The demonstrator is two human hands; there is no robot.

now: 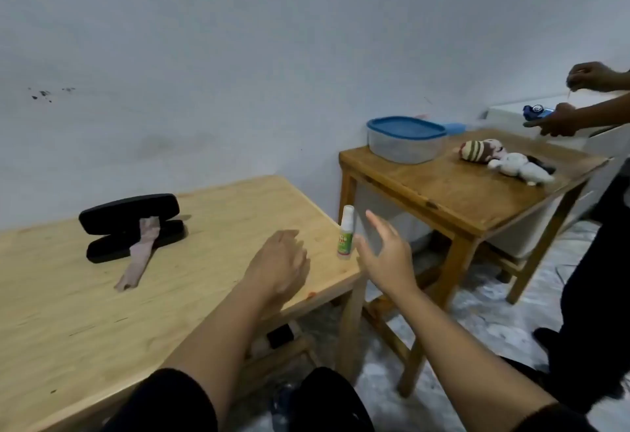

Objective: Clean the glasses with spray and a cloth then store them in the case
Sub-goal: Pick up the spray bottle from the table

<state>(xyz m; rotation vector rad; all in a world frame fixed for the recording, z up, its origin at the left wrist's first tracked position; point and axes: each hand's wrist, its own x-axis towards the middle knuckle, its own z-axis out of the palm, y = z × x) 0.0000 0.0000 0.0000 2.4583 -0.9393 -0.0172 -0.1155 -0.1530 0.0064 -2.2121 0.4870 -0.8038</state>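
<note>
Both hands are low in the middle of the frame, empty, with fingers loose and spread. The left hand (279, 261) lies palm down on or just above the pale tabletop (68, 312); whether it touches the wood cannot be told. The right hand (385, 254) hangs off the tabletop's right edge, thumb and fingers apart and turned toward the spray bottle (346, 232), which stands upright just beside it at the corner, between the two hands. Nothing is gripped yet.

Further out, at centre left of the frame, the black case (131, 225) sits on the tabletop with its lid partly raised. A pinkish cloth (138, 259) hangs out of the gap and trails forward onto the wood. The glasses themselves cannot be seen; they may be inside the case, but the frame does not show them.

By this layout the task looks to be at its very start: the bottle is untouched, the cloth is not in hand, and no lenses are out. Spraying, wiping and putting the glasses away all seem still to come, with picking up the bottle the likely first step.

At right stands a darker second table (443, 200) with a blue-lidded box (405, 138) and a soft toy (508, 162). Another person's hands (559, 121) work at the upper right edge.
</note>
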